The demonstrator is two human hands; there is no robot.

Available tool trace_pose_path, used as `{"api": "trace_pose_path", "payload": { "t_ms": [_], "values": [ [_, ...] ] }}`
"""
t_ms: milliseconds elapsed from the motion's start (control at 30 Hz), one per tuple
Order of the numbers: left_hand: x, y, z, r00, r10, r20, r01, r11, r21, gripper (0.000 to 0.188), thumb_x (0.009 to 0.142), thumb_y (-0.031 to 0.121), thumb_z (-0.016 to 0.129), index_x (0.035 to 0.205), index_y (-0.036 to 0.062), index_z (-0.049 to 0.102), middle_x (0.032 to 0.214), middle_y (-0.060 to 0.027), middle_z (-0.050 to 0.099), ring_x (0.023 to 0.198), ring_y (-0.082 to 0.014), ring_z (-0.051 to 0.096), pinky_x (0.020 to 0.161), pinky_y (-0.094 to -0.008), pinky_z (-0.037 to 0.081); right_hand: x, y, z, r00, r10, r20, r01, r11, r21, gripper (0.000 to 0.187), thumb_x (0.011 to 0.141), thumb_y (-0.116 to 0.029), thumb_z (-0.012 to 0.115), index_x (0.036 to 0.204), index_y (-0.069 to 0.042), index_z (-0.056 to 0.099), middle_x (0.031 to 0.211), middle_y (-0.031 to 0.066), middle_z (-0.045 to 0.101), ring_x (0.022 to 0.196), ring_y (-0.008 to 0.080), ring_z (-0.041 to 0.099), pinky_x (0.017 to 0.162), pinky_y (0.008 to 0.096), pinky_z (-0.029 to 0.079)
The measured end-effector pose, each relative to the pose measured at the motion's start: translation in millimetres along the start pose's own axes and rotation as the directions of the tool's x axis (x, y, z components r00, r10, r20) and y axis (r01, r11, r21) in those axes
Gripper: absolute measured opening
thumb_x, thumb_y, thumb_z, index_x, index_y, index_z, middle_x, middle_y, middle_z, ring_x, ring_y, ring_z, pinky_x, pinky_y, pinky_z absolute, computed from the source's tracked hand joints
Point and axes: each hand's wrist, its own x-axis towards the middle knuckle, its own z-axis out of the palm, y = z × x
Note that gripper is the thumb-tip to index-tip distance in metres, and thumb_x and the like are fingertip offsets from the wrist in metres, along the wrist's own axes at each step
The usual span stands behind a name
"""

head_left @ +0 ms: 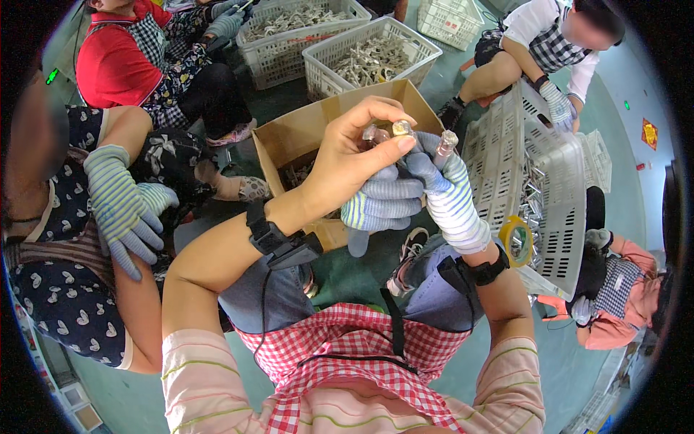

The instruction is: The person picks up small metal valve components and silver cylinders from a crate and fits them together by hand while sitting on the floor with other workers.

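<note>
My bare left hand (354, 148) is closed, its thumb and fingers pinching a small pale shiny tip (403, 129). Beside it, between those fingers, shows a clear pinkish piece (375, 134). On my right hand (442, 177) is a grey-blue glove with a striped cuff; its fingers bend in against the left. A clear, shiny wrapped tip (447, 142) stands up from this gloved hand. A second striped glove (383, 199) hangs just below both hands, apparently held in my right fingers. Where it is gripped is partly hidden.
An open cardboard box (271, 152) stands ahead of my knees. White crates (318, 76) of metal parts are beyond it. At right, a tilted crate (499, 155) holds metal pieces, with a yellow tape roll (516, 241) by it. A gloved co-worker (123, 195) sits close at left; others sit around.
</note>
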Motion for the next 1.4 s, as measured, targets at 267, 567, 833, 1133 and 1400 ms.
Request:
{"api": "trace_pose_path", "payload": {
  "t_ms": [267, 567, 833, 1133, 1400],
  "values": [
    [0, 1, -2, 1.000, -0.028, 0.000, 0.028, 0.999, 0.023, 0.018, 0.078, 0.008, 0.064, 0.096, 0.0044, 0.059, 0.104, -0.0023, 0.050, 0.089, -0.0074, 0.050, 0.079, -0.0207, 0.039, 2, 10, 0, 0.998, -0.069, -0.011, 0.069, 0.998, -0.004, 0.026, 0.086, -0.013, 0.057, 0.109, -0.001, 0.055, 0.096, 0.0003, 0.058, 0.086, 0.0073, 0.053, 0.078, 0.0210, 0.042],
    [3, 4, -5, 0.997, -0.053, 0.056, 0.049, 0.997, 0.058, 0.027, 0.079, 0.007, 0.064, 0.105, 0.0027, 0.059, 0.102, -0.0030, 0.055, 0.091, -0.0072, 0.051, 0.077, -0.0202, 0.041, 1, 4, 5, 0.999, 0.025, -0.047, -0.021, 0.996, 0.082, 0.030, 0.085, -0.019, 0.060, 0.109, -0.003, 0.056, 0.096, 0.0008, 0.059, 0.087, 0.0075, 0.053, 0.076, 0.0214, 0.043],
    [2, 12, -3, 0.981, -0.193, -0.008, 0.193, 0.981, 0.006, 0.040, 0.078, 0.008, 0.065, 0.117, 0.0037, 0.055, 0.107, -0.0030, 0.059, 0.086, -0.0070, 0.056, 0.077, -0.0211, 0.045, 2, 0, 11, 0.988, 0.105, -0.116, -0.105, 0.994, 0.006, 0.033, 0.084, -0.028, 0.061, 0.109, -0.006, 0.057, 0.093, -0.0007, 0.060, 0.083, 0.0072, 0.053, 0.073, 0.0215, 0.043],
    [2, 7, 4, 0.963, -0.269, 0.018, 0.262, 0.918, -0.299, 0.058, 0.079, 0.013, 0.064, 0.131, 0.0047, 0.038, 0.101, -0.0054, 0.057, 0.098, -0.0137, 0.054, 0.089, -0.0262, 0.041, 0, -6, 11, 0.996, 0.064, -0.060, -0.061, 0.996, 0.058, 0.033, 0.085, -0.028, 0.059, 0.110, -0.006, 0.056, 0.094, -0.0012, 0.060, 0.084, 0.0074, 0.053, 0.074, 0.0229, 0.043],
    [0, -2, 3, 0.968, -0.250, 0.020, 0.244, 0.921, -0.304, 0.073, 0.080, 0.016, 0.063, 0.138, 0.0070, 0.020, 0.113, -0.0125, 0.053, 0.100, -0.0179, 0.054, 0.091, -0.0306, 0.040, 1, -2, 11, 0.993, 0.031, -0.114, -0.025, 0.998, 0.056, 0.030, 0.086, -0.023, 0.058, 0.111, -0.005, 0.056, 0.097, -0.0009, 0.059, 0.087, 0.0070, 0.053, 0.077, 0.0221, 0.042]
  ]
}}
